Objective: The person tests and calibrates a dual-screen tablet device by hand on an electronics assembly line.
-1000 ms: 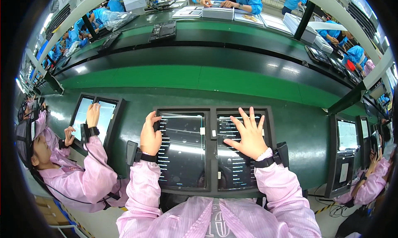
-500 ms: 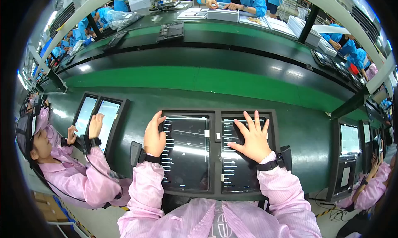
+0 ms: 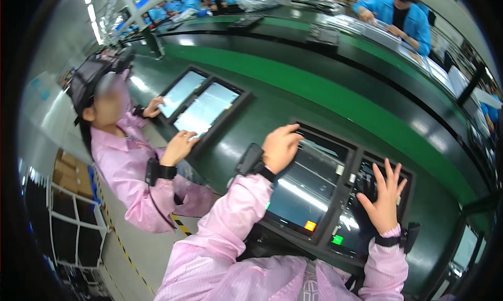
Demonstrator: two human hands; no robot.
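Right hand (image 3: 385,199) lay flat on the right screen (image 3: 361,212), fingers spread wide apart, gripping nothing; black wrist strap at the cuff. Left hand (image 3: 280,146) sat on the upper left corner of the left screen (image 3: 306,188), fingers curled loosely together, knuckles up; couldn't tell whether it pinched anything. Both sleeves pink. The two screens sat side by side in one dark fixture frame (image 3: 350,183), just ahead of the person's chest, tilted in this view. Left screen showed a small orange square near its lower edge, right one a small green square. Fixture rested on a green bench (image 3: 251,120). Further left on the same bench, a second pair of screens (image 3: 201,104) in a similar frame; a co-worker (image 3: 126,159) in pink with a dark cap had both hands on them, one per screen. Beyond that, a green conveyor line (image 3: 335,94) ran across. On its far side, a person in blue (image 3: 398,18) handled flat trays (image 3: 361,28)
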